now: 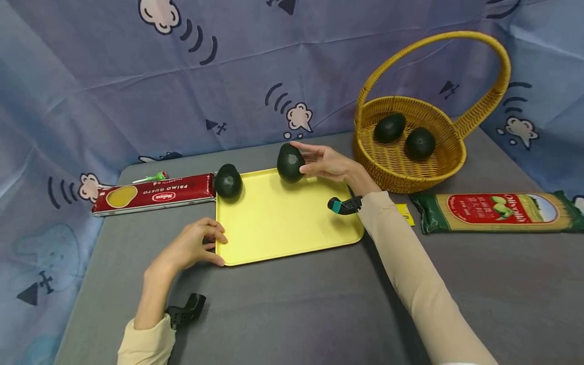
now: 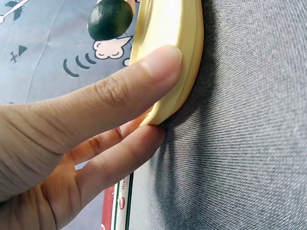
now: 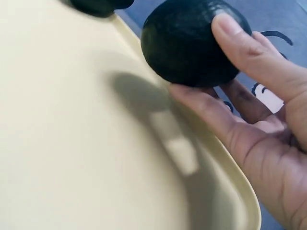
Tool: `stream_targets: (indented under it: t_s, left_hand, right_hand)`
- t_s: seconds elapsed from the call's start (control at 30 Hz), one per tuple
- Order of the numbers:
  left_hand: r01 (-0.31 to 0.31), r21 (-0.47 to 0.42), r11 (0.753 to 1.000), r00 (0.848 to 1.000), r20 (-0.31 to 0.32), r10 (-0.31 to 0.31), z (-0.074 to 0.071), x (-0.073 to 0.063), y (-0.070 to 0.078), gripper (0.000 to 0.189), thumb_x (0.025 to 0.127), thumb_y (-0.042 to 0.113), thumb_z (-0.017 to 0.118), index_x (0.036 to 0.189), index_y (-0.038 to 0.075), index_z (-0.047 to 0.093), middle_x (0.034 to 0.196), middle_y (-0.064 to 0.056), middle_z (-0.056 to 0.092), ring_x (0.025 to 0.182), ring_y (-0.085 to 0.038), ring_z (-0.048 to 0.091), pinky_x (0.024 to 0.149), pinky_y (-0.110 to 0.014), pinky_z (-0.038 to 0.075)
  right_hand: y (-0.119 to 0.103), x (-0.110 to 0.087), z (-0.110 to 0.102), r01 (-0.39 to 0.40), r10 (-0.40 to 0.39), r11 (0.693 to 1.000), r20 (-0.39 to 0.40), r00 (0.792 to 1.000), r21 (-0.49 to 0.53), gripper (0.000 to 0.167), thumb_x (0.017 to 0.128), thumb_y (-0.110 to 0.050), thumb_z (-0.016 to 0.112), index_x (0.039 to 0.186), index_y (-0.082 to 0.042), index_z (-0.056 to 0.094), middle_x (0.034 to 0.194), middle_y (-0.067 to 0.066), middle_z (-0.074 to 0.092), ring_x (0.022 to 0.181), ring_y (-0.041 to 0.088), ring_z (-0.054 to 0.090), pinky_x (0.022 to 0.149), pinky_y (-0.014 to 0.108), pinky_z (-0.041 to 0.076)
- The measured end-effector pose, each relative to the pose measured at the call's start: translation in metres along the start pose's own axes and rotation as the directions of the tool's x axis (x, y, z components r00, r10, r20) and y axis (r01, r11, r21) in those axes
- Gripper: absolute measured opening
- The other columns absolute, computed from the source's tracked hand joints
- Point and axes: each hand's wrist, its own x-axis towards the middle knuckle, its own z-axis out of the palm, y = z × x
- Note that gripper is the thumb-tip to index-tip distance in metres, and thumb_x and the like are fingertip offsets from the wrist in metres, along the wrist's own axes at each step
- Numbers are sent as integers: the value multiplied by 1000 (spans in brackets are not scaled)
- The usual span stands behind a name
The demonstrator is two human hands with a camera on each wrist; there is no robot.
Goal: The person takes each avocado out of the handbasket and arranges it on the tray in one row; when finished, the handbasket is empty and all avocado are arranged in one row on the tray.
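Note:
My right hand [image 1: 326, 162] grips a dark green avocado [image 1: 290, 163] between thumb and fingers, over the far edge of the yellow tray [image 1: 283, 223]. The right wrist view shows this avocado [image 3: 189, 45] above the tray's rim, its shadow cast on the tray. A second avocado [image 1: 228, 181] sits at the tray's far left corner. My left hand [image 1: 193, 246] holds the near left corner of the tray; in the left wrist view the thumb [image 2: 160, 67] lies on the tray's side and the fingers touch its corner.
A yellow wicker basket [image 1: 410, 172] with a tall handle holds two avocados [image 1: 420, 143] at the back right. Right of the tray lies a pasta pack [image 1: 502, 212]. Left of it are a red spaghetti pack [image 1: 155, 194] and a small green-and-red item [image 1: 157, 176]. A patterned cloth hangs behind.

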Motion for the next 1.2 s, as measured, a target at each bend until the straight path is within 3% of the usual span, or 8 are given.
stream_targets:
  t_s: [0.2, 0.43, 0.67, 0.87, 1.2]
  left_hand:
    - [-5, 2, 1000, 1000, 1, 5, 0, 1, 5, 37, 65, 8, 87, 96, -4, 71, 116, -19, 53, 103, -33, 56, 84, -32, 58]
    - [-11, -10, 1000, 1000, 5, 11, 0, 2, 6, 37, 65, 7, 88, 95, -4, 70, 116, -19, 52, 104, -34, 56, 84, -33, 58]
    - [-18, -28, 999, 1000, 3, 18, 0, 3, 4, 35, 64, 4, 87, 94, -5, 70, 114, -20, 52, 104, -35, 55, 83, -32, 58]
    - [-21, -30, 999, 1000, 1, 21, 0, 3, 4, 35, 64, 3, 87, 93, -6, 70, 113, -19, 52, 103, -35, 55, 83, -32, 58]
    - [-5, -15, 1000, 1000, 7, 5, 0, 1, 2, 36, 65, 6, 87, 94, -5, 70, 114, -19, 52, 104, -35, 55, 83, -33, 58]
  right_hand:
    - [2, 13, 2, -10, 10, 999, -2, 1000, -51, 74, 91, 17, 50, 152, -16, 25, 152, 20, 28, 110, 23, 59, 98, 47, 50]
    - [7, 28, 19, -38, 36, 997, -39, 999, -62, 72, 90, 15, 55, 150, -16, 32, 148, 20, 36, 106, 24, 59, 95, 45, 53]
    - [11, 39, 37, -55, 52, 993, -33, 998, -109, 70, 90, 12, 57, 150, -16, 33, 148, 18, 37, 124, 30, 49, 99, 46, 50]
    - [14, 42, 41, -66, 55, 986, -75, 996, -155, 69, 88, 10, 61, 148, -16, 37, 151, 15, 29, 133, 30, 40, 97, 45, 51]
    - [14, 42, 35, -65, 45, 971, -89, 995, -230, 70, 86, 9, 65, 147, -15, 40, 149, 15, 32, 124, 33, 50, 92, 40, 55]
